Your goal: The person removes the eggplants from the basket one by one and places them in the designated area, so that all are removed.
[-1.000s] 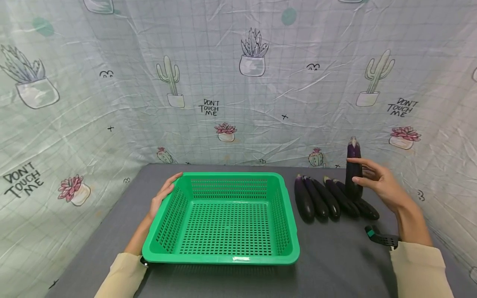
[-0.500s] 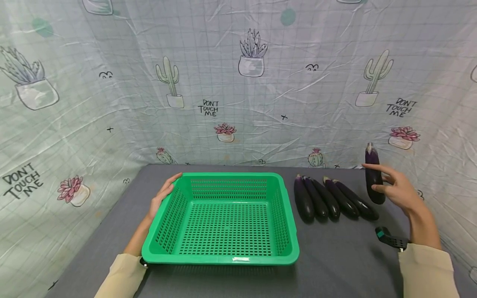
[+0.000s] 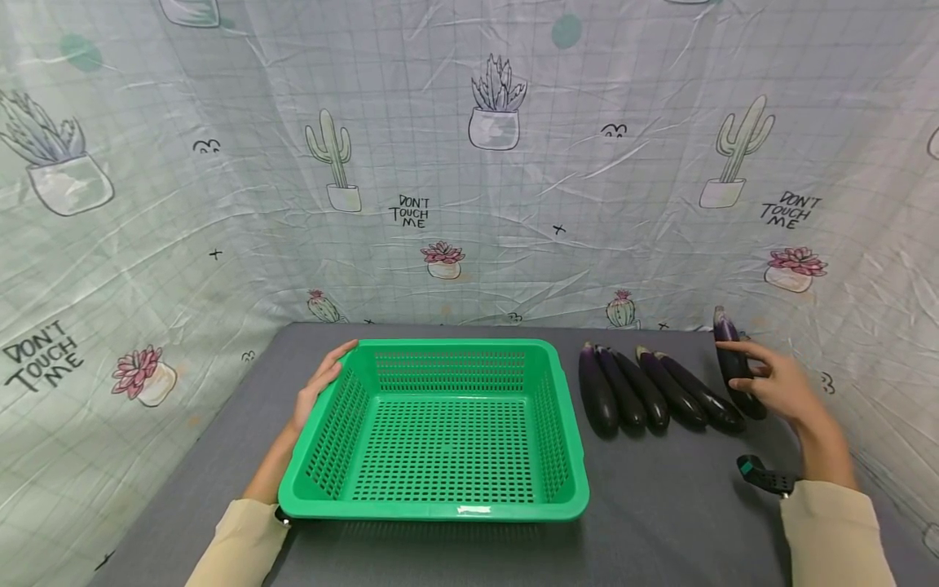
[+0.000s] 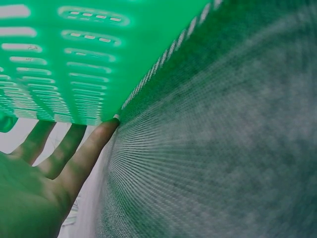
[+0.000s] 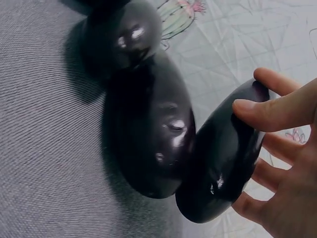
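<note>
A dark purple eggplant (image 3: 732, 367) is gripped by my right hand (image 3: 786, 386), thumb on the near side and fingers around the far side. In the right wrist view this eggplant (image 5: 220, 158) slants, its rounded end beside a neighbouring eggplant (image 5: 153, 134) at the end of the row. Several more eggplants (image 3: 597, 399) lie side by side on the grey table. My left hand (image 3: 317, 393) rests along the left side of a green plastic basket (image 3: 440, 511). From the left wrist, straight fingers (image 4: 86, 156) touch the basket's outer perforated wall.
The basket has nothing in it and stands left of the eggplants. Behind the grey tabletop (image 3: 660, 505) hangs a pale curtain (image 3: 455, 187) with cactus prints, which also closes off both sides. A black strap device (image 3: 766, 475) sits at my right wrist.
My right hand has carried the eggplant rightward from above the row, then lowered it to the table at the row's right end. The left hand and basket have stayed put.
</note>
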`<action>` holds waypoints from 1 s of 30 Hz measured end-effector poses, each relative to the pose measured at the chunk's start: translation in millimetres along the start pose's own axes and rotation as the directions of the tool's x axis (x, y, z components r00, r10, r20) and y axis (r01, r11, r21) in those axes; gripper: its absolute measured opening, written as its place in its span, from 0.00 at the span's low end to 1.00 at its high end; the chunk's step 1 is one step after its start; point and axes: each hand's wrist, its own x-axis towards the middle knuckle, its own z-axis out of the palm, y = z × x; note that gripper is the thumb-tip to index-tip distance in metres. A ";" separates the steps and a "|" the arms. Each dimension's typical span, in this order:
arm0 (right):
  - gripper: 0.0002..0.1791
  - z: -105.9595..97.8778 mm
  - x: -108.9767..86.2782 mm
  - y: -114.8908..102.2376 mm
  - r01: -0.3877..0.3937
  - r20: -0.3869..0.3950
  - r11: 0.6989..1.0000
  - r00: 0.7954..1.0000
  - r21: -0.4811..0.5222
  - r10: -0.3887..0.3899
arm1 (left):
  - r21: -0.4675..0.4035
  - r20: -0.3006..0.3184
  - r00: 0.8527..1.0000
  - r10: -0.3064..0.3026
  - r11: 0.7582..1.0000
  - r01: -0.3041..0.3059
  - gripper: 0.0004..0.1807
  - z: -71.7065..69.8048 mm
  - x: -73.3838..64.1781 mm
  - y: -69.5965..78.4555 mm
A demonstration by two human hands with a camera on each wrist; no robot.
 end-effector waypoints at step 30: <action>0.29 22.4 4.1 17.1 -0.004 0.036 0.998 0.999 -0.068 0.006 | -0.017 0.010 1.000 -0.001 1.000 0.001 0.30 -1.1 -0.1 -0.2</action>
